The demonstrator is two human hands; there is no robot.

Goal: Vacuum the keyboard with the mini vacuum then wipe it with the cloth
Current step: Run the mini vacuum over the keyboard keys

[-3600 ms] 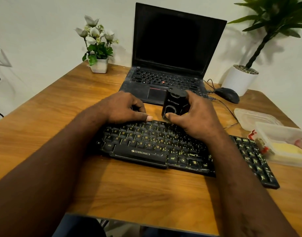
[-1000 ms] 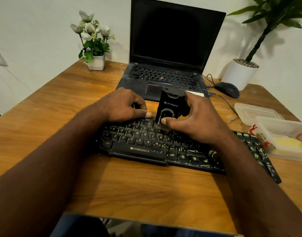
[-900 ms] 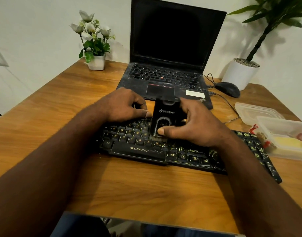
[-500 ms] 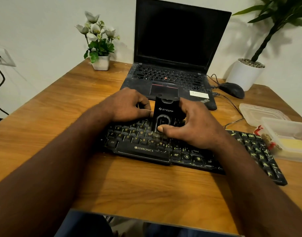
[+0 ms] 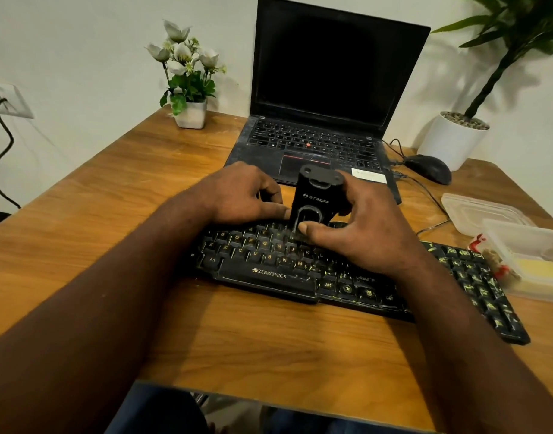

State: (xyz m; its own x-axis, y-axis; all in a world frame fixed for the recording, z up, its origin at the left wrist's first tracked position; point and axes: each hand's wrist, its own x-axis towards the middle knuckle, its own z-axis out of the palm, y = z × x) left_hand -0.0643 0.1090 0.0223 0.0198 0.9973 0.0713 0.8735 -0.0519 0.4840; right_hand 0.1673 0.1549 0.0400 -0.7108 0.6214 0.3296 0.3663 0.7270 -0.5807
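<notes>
Mini vacuum [image 5: 315, 198]: small, rigid, probably light; smooth casing. Right hand [image 5: 369, 236]: fingers wrapped round its sides. Left hand [image 5: 240, 195], at 9 o'clock: fingers curled on keyboard [image 5: 268, 274], grip unclear.

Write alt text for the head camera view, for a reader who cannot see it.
A person's right hand holds a black mini vacuum down on the keys of a black keyboard, while the left hand rests at the keyboard's far edge. Behind them on the wooden table sits an open laptop with a dark screen.
</notes>
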